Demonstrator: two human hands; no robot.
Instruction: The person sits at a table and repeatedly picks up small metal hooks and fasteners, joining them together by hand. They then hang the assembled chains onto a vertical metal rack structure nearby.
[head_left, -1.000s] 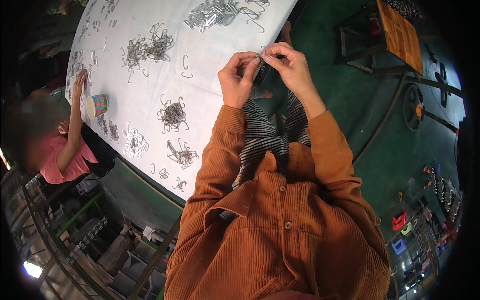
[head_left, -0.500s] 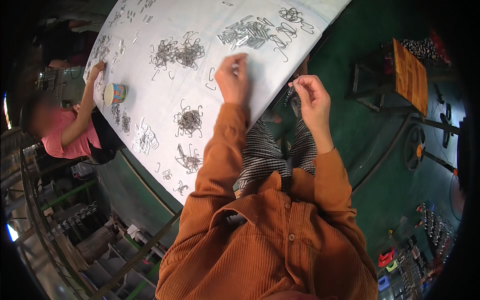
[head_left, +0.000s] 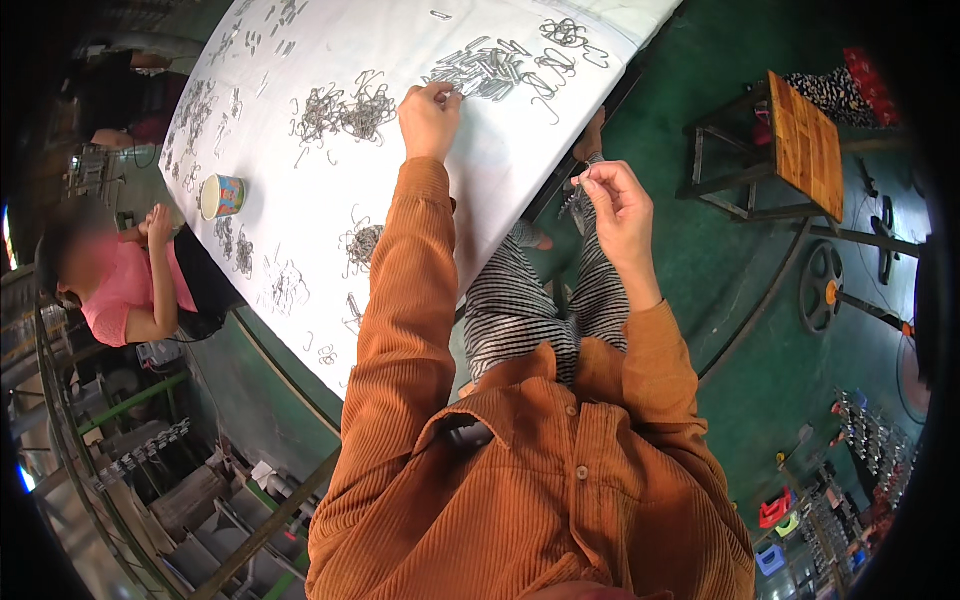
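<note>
My left hand [head_left: 430,118] reaches out over the white table [head_left: 300,200] and its fingertips pinch at a heap of bent metal wire clips [head_left: 485,70]. My right hand [head_left: 612,195] stays back off the table's edge, above my striped trousers, with thumb and fingers pinched on a small wire piece [head_left: 578,178]. Both arms wear orange corduroy sleeves. Another tangle of wire clips [head_left: 345,110] lies just left of my left hand.
Several smaller wire bundles [head_left: 362,245] dot the table. A paper cup [head_left: 222,196] stands near its left edge, beside a seated person in pink [head_left: 120,285]. A wooden stool [head_left: 795,150] stands on the green floor at right, with metal racks at lower left.
My hands have parted: the left one reached out across the table to the heap of clips, while the right one drew back off the edge, still pinching a wire piece.
</note>
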